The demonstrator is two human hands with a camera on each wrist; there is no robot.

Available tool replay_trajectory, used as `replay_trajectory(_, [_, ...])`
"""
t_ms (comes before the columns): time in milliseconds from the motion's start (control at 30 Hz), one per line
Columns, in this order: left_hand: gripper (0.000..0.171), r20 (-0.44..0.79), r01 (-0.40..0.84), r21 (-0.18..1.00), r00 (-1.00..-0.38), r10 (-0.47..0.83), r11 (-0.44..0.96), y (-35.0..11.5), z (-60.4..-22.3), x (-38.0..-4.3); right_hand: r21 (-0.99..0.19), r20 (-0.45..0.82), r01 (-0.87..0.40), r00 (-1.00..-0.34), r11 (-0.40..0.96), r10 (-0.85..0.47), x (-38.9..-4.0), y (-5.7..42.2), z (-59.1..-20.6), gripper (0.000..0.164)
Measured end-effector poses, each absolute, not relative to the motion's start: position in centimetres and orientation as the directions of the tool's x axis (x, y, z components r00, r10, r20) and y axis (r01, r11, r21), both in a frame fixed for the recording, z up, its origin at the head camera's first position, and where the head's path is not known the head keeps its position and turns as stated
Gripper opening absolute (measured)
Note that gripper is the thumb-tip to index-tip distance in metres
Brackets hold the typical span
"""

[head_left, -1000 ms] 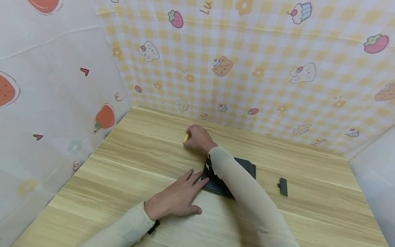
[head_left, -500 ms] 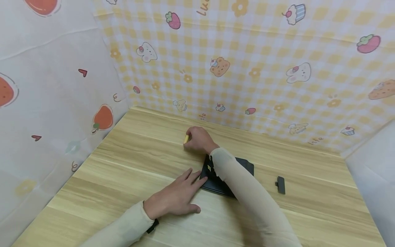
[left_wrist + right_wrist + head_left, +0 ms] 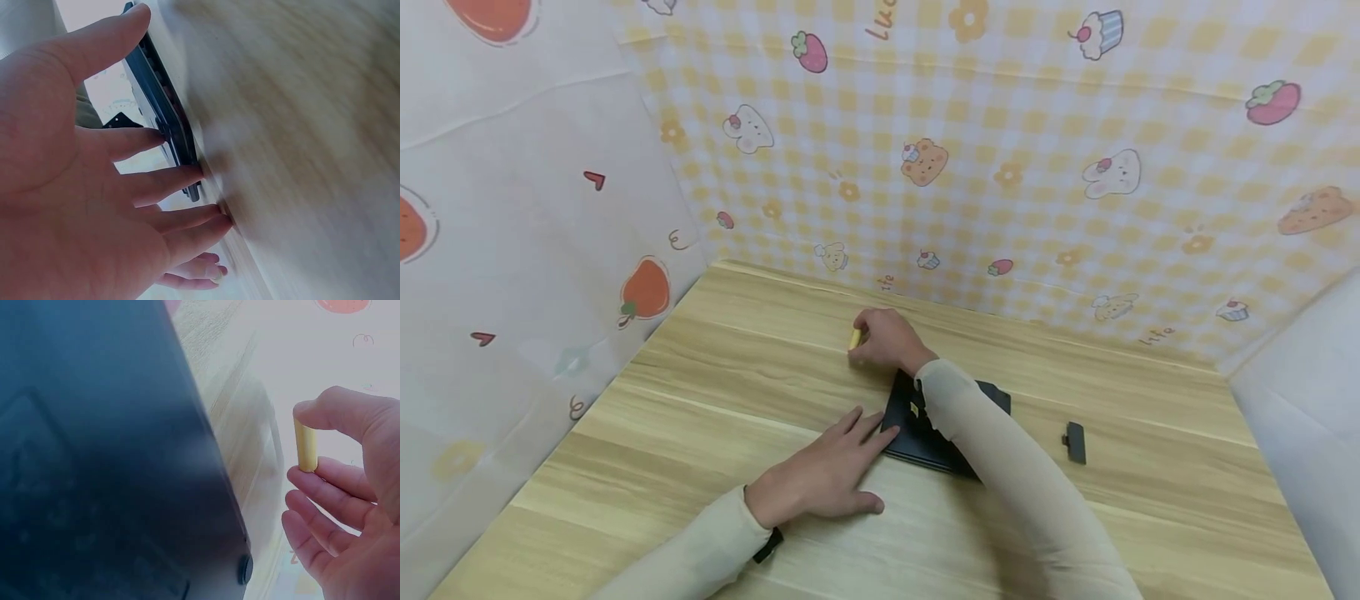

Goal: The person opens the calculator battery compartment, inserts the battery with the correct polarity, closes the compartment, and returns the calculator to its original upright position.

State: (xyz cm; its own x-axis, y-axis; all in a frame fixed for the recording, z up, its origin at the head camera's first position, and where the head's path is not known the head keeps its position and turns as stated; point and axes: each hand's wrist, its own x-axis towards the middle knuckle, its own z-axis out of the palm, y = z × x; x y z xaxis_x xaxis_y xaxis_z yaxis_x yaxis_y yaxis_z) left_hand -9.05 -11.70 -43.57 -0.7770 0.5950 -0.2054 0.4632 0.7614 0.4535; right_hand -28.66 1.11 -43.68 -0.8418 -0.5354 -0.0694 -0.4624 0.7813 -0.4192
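Observation:
A black flat device point(image 3: 925, 437) lies on the wooden table, partly hidden under the right forearm. My left hand point(image 3: 823, 475) is spread beside it, its fingertips at the device's left edge; in the left wrist view the fingers point(image 3: 144, 187) are extended along that edge. Beyond the device, my right hand point(image 3: 887, 340) pinches a small yellow cylinder, a battery point(image 3: 306, 447), between thumb and fingers. The right wrist view shows the thumb on one end of the battery and a finger at the other. The remaining fingers curl loosely below.
A small black battery cover point(image 3: 1076, 442) with a tab lies to the right of the device. The wooden table point(image 3: 715, 367) meets a yellow checked cloth wall point(image 3: 970, 208) behind and a white printed wall point(image 3: 550, 250) at the left.
The head view has shifted slightly, so the scene appears moved a little left. Both hands keep their places, the right still pinching the battery near the table's back.

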Motion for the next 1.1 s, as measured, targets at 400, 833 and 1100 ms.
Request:
replay_trajectory(400, [0.092,-0.192,0.460,0.470,-0.779,0.597,0.753,-11.8,-43.8,-9.1,-0.445,-0.039,-0.472,-0.839,0.761,-0.543,-28.4,3.4,-43.3,0.055])
replay_trajectory(833, [0.093,-0.203,0.454,0.481,-0.775,0.599,0.750,-11.7,-43.7,-9.2,-0.448,-0.027,-0.485,-0.832,0.751,-0.554,-27.8,6.5,-42.2,0.055])
replay_trajectory(1100, [0.093,-0.202,0.445,0.493,-0.778,0.595,0.748,-11.7,-43.8,-9.1,-0.442,-0.018,-0.519,-0.810,0.732,-0.586,-26.8,8.2,-41.6,0.053])
